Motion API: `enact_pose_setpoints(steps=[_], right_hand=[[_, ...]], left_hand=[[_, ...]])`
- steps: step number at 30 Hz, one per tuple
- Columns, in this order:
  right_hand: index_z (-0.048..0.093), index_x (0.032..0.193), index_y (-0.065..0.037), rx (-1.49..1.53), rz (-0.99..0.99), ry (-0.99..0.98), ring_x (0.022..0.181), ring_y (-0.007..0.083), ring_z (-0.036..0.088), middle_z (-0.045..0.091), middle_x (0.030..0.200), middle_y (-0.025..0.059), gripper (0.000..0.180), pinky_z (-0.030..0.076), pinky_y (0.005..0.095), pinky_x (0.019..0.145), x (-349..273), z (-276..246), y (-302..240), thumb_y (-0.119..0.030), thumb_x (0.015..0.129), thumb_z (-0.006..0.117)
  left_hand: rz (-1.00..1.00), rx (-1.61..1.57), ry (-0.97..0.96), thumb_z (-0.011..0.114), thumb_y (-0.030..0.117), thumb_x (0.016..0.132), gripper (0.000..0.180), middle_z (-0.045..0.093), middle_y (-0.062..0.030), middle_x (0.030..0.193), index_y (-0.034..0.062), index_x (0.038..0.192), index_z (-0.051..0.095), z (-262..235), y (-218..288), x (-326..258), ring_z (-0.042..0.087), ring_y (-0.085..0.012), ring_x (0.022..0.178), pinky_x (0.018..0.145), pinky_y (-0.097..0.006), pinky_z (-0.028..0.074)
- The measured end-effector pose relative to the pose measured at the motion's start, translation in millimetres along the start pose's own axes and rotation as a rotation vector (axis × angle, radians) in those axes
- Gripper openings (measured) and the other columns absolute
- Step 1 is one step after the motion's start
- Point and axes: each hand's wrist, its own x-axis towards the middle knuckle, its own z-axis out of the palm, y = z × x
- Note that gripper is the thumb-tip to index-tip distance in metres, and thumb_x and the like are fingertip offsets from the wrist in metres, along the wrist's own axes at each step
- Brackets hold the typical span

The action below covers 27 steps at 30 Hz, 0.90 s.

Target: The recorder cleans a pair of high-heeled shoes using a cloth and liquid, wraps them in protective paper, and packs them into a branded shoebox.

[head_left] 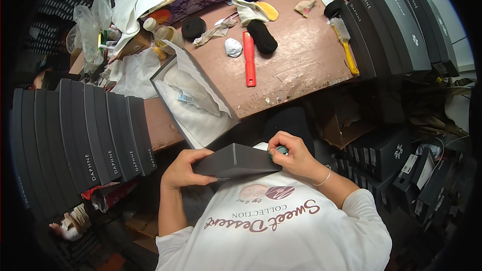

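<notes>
Close to my body, my left hand (181,169) grips one end of a dark grey shoebox lid (232,163), thumb along its near side. The lid is tilted, one corner edge facing up. At its other end, the closed fingers of my right hand (297,156) pinch a small teal thing (279,151) against the lid. Its kind is mostly hidden by the fingers. Just ahead, an open shoebox (228,120) lies at the table's edge, holding white tissue paper (186,78) with a small printed label on it.
Stacked dark shoeboxes stand left (75,130) and right (386,30). On the table (296,65) lie a red shoehorn-like strip (249,60), a yellow-handled brush (346,47), a black pad (262,37) and a white paper ball (233,47). A purple carton (201,0) sits behind.
</notes>
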Motion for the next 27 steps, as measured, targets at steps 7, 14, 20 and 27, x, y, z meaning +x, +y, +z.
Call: enact_pose_setpoints(steps=[7, 14, 20, 27], right_hand=[[0.053, 0.083, -0.001, 0.003, -0.122, -0.027, 0.073, 0.0188, 0.053, 0.052, 0.081, 0.0077, 0.009, 0.044, 0.0294, 0.068, -4.0, -0.6, 11.2, -0.002, 0.077, 0.058], [0.058, 0.093, 0.0, 0.283, 0.124, -0.08, 0.08, 0.011, 0.05, 0.053, 0.088, 0.0029, 0.012, 0.042, 0.0262, 0.072, -6.2, -11.9, 16.6, -0.01, 0.09, 0.054], [0.062, 0.102, 0.001, 0.093, -0.073, -0.05, 0.084, 0.0128, 0.054, 0.057, 0.093, 0.0044, 0.015, 0.044, 0.0267, 0.076, -0.6, -13.2, 3.7, -0.009, 0.092, 0.056], [0.06, 0.092, 0.001, -0.148, -0.264, -0.105, 0.08, 0.0245, 0.057, 0.058, 0.087, 0.0108, 0.01, 0.047, 0.0326, 0.069, 8.0, -9.1, 5.9, -0.001, 0.082, 0.063]], left_hand=[[-0.012, -0.017, 0.009, 0.077, 0.002, 0.06, 0.043, 0.065, -0.0026, 0.085, -0.0026, 0.101, 0.065, -0.7, -1.2, -1.2, 0.058, -0.0081, 0.078, 0.074, -0.023, 0.046], [-0.015, -0.03, 0.027, 0.078, 0.003, 0.06, 0.043, 0.065, -0.0025, 0.084, -0.0024, 0.1, 0.065, -2.2, -2.7, -3.2, 0.057, -0.0082, 0.078, 0.075, -0.023, 0.046], [-0.034, -0.032, 0.025, 0.078, 0.002, 0.06, 0.043, 0.065, -0.0024, 0.084, -0.0024, 0.1, 0.065, -2.6, -3.2, -1.9, 0.057, -0.0082, 0.078, 0.075, -0.023, 0.046], [-0.018, -0.044, 0.017, 0.077, 0.002, 0.06, 0.043, 0.065, -0.0024, 0.084, -0.0024, 0.101, 0.065, -1.9, -1.3, -2.4, 0.057, -0.0082, 0.078, 0.074, -0.023, 0.046]])
